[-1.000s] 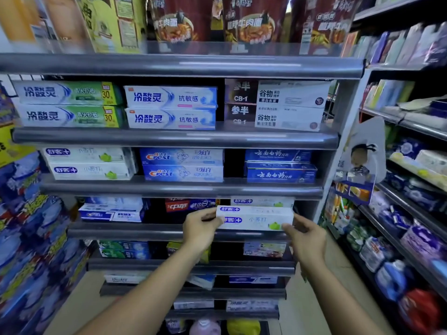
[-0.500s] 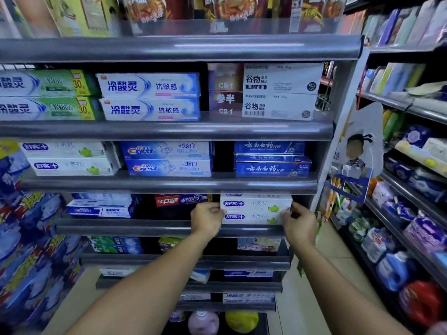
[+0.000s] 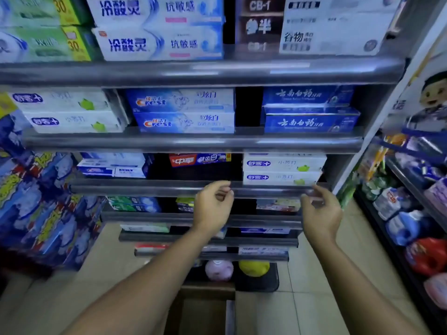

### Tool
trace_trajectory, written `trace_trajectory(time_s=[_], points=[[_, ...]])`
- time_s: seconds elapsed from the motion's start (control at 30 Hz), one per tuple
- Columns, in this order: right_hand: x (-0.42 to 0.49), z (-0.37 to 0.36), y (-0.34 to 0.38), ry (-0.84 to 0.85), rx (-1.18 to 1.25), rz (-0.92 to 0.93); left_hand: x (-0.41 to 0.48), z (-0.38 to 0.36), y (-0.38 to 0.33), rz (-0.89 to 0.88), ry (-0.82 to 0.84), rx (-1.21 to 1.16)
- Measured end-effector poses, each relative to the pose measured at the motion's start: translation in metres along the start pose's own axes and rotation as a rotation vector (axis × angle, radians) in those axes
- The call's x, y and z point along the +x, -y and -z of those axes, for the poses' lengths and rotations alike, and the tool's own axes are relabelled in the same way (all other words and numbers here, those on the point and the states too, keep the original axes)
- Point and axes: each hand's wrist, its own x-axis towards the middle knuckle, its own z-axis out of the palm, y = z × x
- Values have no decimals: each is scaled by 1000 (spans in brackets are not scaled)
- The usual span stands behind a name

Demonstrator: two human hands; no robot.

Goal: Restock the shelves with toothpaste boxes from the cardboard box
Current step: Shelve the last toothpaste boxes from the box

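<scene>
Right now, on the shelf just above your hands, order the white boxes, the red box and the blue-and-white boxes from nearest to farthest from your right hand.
1. white boxes, right end of the shelf, just above the right hand.
2. red box, mid-shelf, above the left hand.
3. blue-and-white boxes, far left end.

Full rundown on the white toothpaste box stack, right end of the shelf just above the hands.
The white toothpaste box stack shows two cardboard-looking boxes lying flat, one on the other, long faces forward. Each has a blue badge at left, grey characters mid-face, a green mark at right. It rests behind the grey shelf lip. A white strip on top may be a third box. Neither the right hand nor left hand grips it.
</scene>
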Motion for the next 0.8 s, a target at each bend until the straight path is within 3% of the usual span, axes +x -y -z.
trace_trajectory(time_s=[0.13, 0.23, 0.33, 0.53, 0.7, 0.8], points=[[-71, -16, -45, 357, -83, -153, -60, 30, 87, 146, 140, 112], [-127, -32, -82, 640, -168, -280, -116, 49, 158, 383, 252, 136], [-185, -53, -133, 797, -227, -482, -177, 61, 227, 631, 331, 136], [-294, -107, -272, 786, -216, -849, -259, 29, 374, 963, 602, 284], [-358, -153, -383, 625, -110, -1065, -280, -49, 504, 958, 710, 340], [-377, -172, -432, 579, -63, -1097, -281, -111, 574, 997, 722, 299]])
